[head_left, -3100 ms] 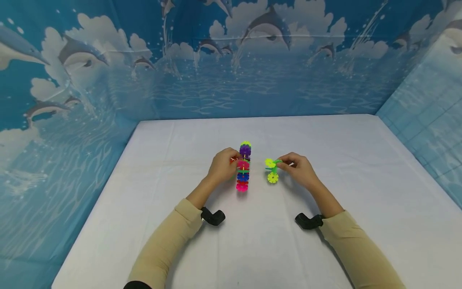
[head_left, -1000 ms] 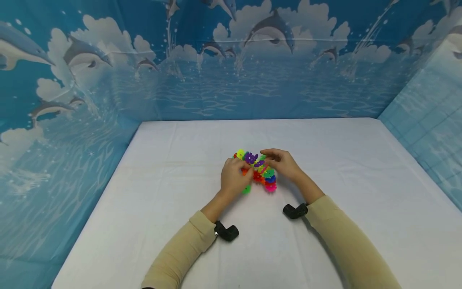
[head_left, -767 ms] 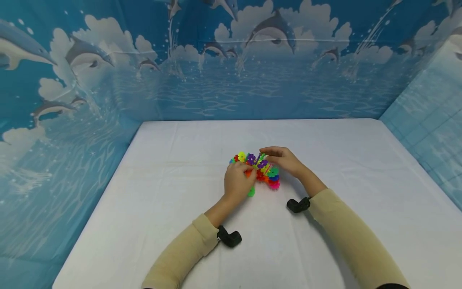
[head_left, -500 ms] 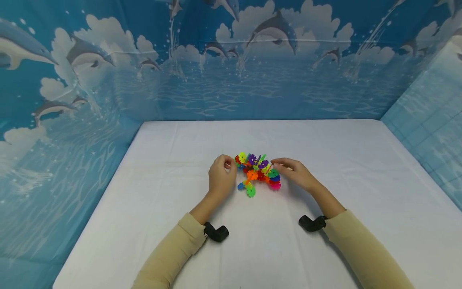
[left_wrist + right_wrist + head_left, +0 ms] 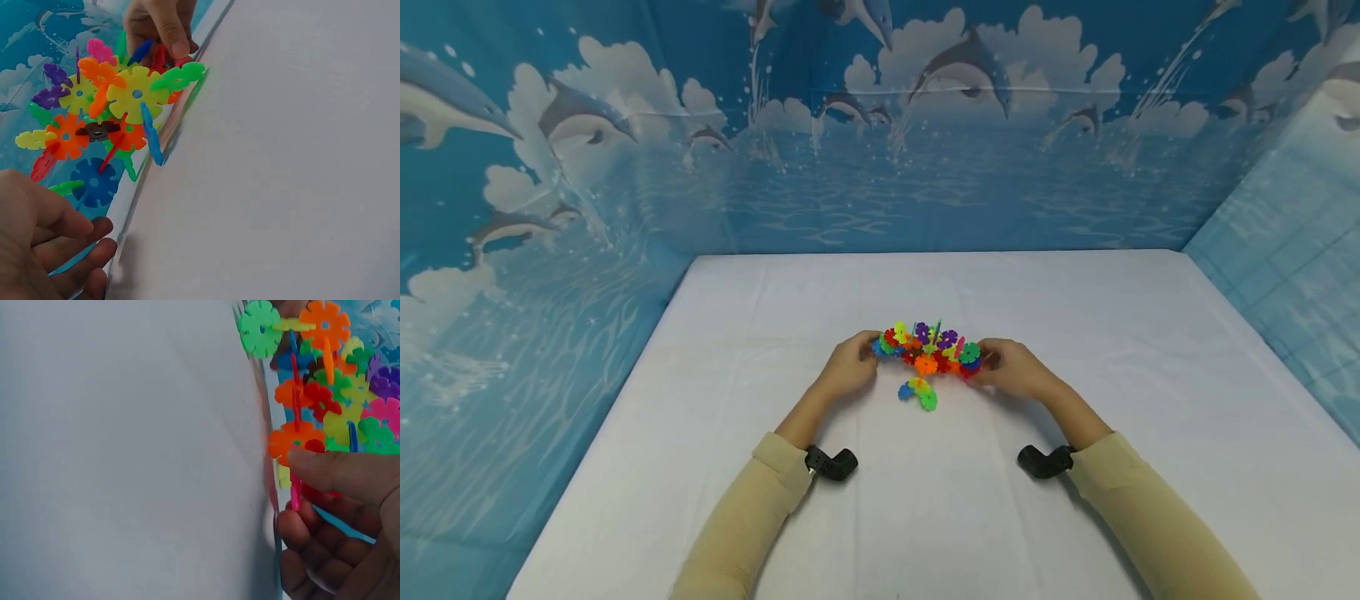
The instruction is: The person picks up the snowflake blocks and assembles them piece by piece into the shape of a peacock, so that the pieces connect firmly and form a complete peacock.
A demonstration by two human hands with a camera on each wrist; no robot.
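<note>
A colourful build of interlocking plastic snowflake discs stands on the white table between the hands. Purple and yellow discs line its top, and a short leg of blue, yellow and green discs points toward the front. At its right end, my right hand pinches a pink disc between thumb and fingers. My left hand is at the other end, beside a blue disc. In the left wrist view its fingers are loosely bent, with a small gap between them and that disc.
A white cloth covers the table. Behind and at the sides hangs a blue curtain printed with dolphins. A black wrist mount is on the left wrist, and another black mount on the right.
Earlier each hand held a separate disc section; these now form one build. The left hand has let go of its middle and moved to the left end; the right hand has taken the right end.
</note>
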